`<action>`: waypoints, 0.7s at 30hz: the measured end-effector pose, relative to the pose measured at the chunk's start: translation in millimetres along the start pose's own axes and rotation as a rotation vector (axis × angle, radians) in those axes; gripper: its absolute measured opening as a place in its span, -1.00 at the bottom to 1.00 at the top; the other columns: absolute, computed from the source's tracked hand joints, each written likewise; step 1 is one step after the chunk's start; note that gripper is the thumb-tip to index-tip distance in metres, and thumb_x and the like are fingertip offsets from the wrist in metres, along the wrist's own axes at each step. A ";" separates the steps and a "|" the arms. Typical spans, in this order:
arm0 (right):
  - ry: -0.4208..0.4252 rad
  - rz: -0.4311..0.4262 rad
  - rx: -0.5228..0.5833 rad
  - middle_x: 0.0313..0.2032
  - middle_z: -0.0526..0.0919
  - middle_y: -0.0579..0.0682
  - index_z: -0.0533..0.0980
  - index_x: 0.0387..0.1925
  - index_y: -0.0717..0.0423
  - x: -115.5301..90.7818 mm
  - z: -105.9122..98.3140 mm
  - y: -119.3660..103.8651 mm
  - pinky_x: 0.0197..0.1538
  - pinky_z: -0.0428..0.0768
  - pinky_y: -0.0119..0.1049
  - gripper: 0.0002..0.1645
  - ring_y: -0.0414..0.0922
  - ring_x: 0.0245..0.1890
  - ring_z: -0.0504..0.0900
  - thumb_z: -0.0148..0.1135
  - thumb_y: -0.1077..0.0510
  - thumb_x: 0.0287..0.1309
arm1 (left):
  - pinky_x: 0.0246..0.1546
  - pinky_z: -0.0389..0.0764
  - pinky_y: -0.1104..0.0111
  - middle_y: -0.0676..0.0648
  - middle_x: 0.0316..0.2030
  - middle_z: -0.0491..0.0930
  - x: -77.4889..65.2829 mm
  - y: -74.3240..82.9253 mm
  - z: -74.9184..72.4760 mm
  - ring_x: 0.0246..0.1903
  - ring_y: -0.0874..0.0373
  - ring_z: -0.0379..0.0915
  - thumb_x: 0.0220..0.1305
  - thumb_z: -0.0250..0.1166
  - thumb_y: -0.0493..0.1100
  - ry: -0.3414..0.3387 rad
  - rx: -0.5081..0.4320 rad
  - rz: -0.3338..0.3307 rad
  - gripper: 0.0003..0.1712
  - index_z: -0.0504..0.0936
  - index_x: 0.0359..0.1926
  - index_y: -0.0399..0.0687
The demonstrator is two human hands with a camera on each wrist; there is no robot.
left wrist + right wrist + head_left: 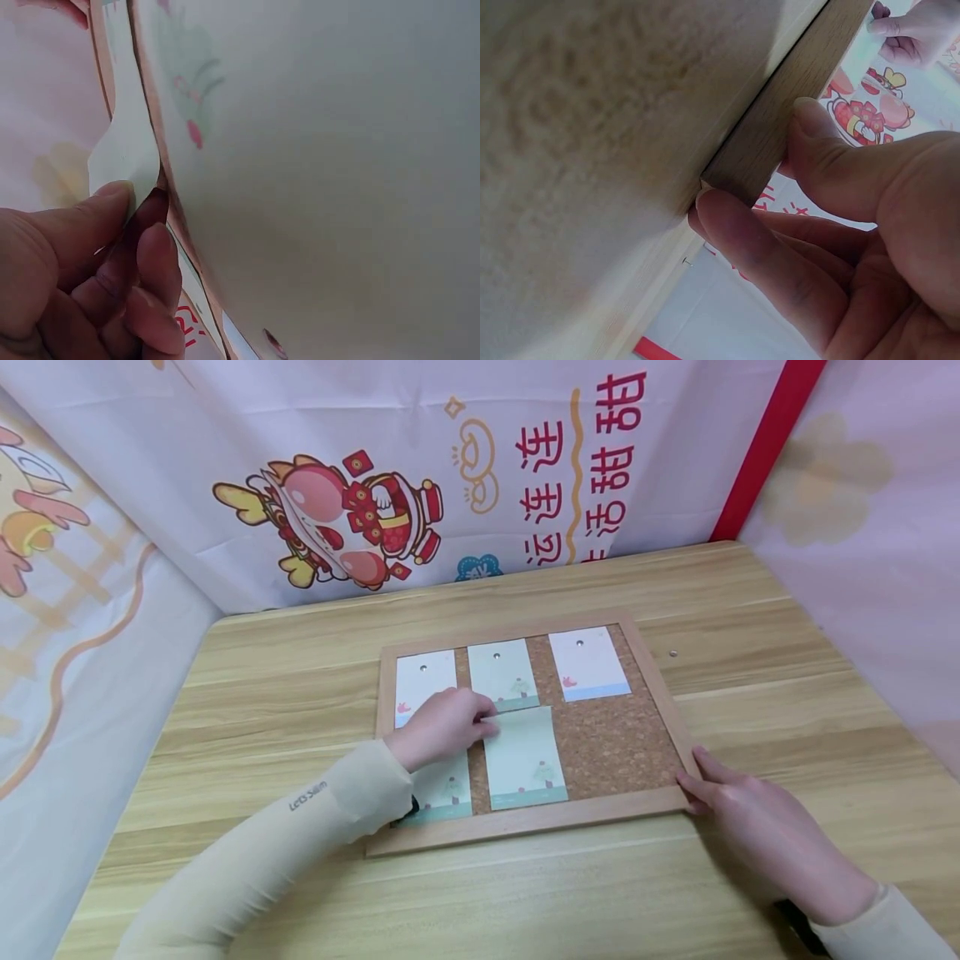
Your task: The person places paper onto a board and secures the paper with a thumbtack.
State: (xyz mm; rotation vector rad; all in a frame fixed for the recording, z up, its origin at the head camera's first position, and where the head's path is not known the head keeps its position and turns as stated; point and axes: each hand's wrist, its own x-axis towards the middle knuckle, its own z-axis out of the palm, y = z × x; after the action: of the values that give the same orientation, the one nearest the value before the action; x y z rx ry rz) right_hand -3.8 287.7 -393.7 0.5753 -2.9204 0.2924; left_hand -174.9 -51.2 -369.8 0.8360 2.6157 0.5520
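A wood-framed cork board (pixel 618 747) lies on the table. My left hand (pixel 442 727) pinches the upper left corner of a pale green note card (pixel 528 756) with a tree print, over the board's lower middle. In the left wrist view, thumb and fingertips hold that card (pixel 127 154), which bends slightly. My right hand (pixel 768 827) grips the frame's near right corner; in the right wrist view, its thumb and fingers are around the frame (pixel 757 135). Cards with tacks along the top are a white one (pixel 431 685), a green one (pixel 502 672) and another white one (pixel 588 664).
Another green card (pixel 442 785) lies at the board's lower left, partly under my left wrist. One loose thumbtack (pixel 672 653) is on the wooden table (pixel 292 685) right of the board. Printed cloth (pixel 375 410) hangs behind and at both sides.
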 end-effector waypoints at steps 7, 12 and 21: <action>0.005 -0.006 -0.004 0.13 0.47 0.51 0.63 -0.01 0.35 -0.2 0.2 0.3 -0.50 0.64 -0.10 -0.52 0.24 -0.38 0.71 0.42 0.43 -0.07 | -0.32 0.45 0.31 0.13 -0.42 0.61 -0.1 1.9 4.0 -0.47 0.15 0.42 0.28 0.38 -0.15 -0.003 0.068 0.007 -0.96 0.74 -0.26 0.03; 0.008 -0.010 -0.012 0.12 0.47 0.50 0.64 0.00 0.34 -0.3 0.2 0.3 -0.52 0.63 -0.10 -0.53 0.25 -0.39 0.71 0.43 0.39 -0.05 | -0.16 0.51 0.28 0.05 -0.20 0.66 -0.9 4.9 4.5 -0.31 0.15 0.49 0.27 0.40 -0.14 0.009 0.100 0.005 -0.78 0.72 -0.06 -0.02; 0.005 -0.006 -0.006 0.12 0.48 0.51 0.63 -0.01 0.35 -0.2 -0.5 -0.6 -0.47 0.64 -0.03 -0.55 0.28 -0.33 0.70 0.41 0.42 -0.04 | -0.17 0.50 0.28 -0.01 -0.18 0.51 -3.4 12.3 5.4 -0.26 0.12 0.39 0.23 0.44 -0.12 0.048 0.190 0.033 -0.61 0.68 0.09 0.04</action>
State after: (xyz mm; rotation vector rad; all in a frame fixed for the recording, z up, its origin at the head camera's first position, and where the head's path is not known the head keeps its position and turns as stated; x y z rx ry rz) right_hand -3.4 287.4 -393.1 0.5820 -2.9135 0.2835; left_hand -164.1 -42.7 -368.2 0.9353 2.7349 0.3395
